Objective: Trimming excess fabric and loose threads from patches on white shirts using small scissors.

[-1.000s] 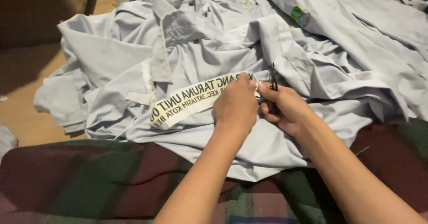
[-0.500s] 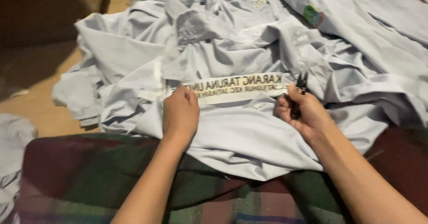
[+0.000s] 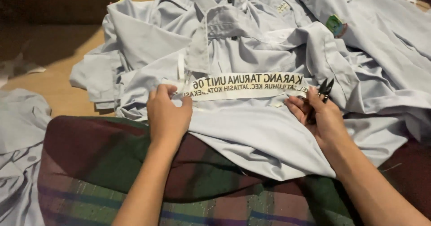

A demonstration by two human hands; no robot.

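Left hand [image 3: 167, 113] is pinching the label [image 3: 249, 86] end; right hand [image 3: 319, 117], gripping snips [image 3: 319, 95], is pressing the other—blades risk nicking the shirt [image 3: 251, 136].

A plaid cloth [image 3: 188, 194] lies beside the wooden floor [image 3: 49, 82].
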